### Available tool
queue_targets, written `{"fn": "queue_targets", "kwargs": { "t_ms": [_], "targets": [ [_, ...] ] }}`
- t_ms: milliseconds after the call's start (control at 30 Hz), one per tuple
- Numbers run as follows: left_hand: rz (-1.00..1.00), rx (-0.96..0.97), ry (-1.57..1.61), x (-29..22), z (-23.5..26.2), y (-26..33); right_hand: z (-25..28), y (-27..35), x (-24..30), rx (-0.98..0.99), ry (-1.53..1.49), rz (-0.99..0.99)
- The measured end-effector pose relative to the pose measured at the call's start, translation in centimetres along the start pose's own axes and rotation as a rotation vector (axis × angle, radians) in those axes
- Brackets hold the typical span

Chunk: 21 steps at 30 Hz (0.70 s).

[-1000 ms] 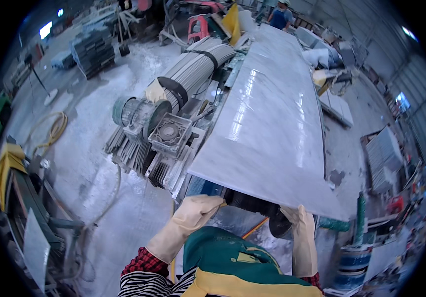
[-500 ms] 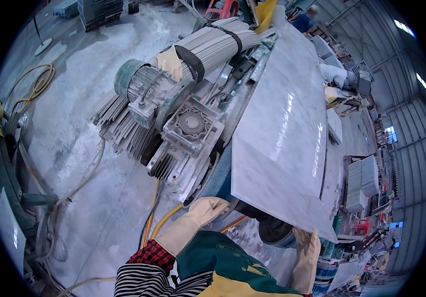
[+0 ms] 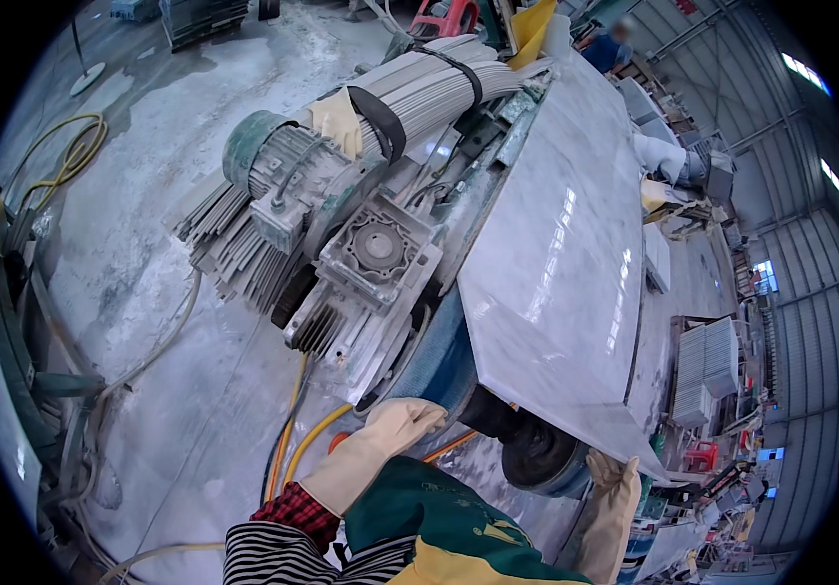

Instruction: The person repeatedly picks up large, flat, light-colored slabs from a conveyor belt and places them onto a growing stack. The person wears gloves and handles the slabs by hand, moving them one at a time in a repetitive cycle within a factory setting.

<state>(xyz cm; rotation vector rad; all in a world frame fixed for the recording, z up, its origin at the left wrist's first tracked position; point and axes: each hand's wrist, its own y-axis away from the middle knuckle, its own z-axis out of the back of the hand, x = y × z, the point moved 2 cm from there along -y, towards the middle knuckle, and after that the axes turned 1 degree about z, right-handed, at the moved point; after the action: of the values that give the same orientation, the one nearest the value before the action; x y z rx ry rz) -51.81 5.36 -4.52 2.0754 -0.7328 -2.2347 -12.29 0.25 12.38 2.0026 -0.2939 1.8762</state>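
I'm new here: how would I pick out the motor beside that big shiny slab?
Start at the long, pale, glossy slab right of centre. Left of it runs a strapped bundle of thin grey strips, and the motor shows in front of its middle. Its rounded, ribbed body with a green end cap sets it apart from the squarish gearbox at its lower right.

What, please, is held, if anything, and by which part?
That's unclear: the right hand is at the near edge of the slab, the left hand beside the blue belt.

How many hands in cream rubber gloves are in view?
2: the left hand by the blue belt, the right hand at a corner of the pale stone slab. Others may be hidden.
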Motion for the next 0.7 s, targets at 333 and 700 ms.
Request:
{"fn": "queue_targets", "kwargs": {
  "t_ms": [333,700],
  "targets": [
    [0.029,0.013,0.091,0.1,0.1,0.5,-1.1,0.6,0.8,-0.057,0.035,0.009],
    [0.044,0.023,0.161,0.9,-0.2,0.4,-0.9,0.6,1.0,-0.05,0.026,0.014]
  ]
}}
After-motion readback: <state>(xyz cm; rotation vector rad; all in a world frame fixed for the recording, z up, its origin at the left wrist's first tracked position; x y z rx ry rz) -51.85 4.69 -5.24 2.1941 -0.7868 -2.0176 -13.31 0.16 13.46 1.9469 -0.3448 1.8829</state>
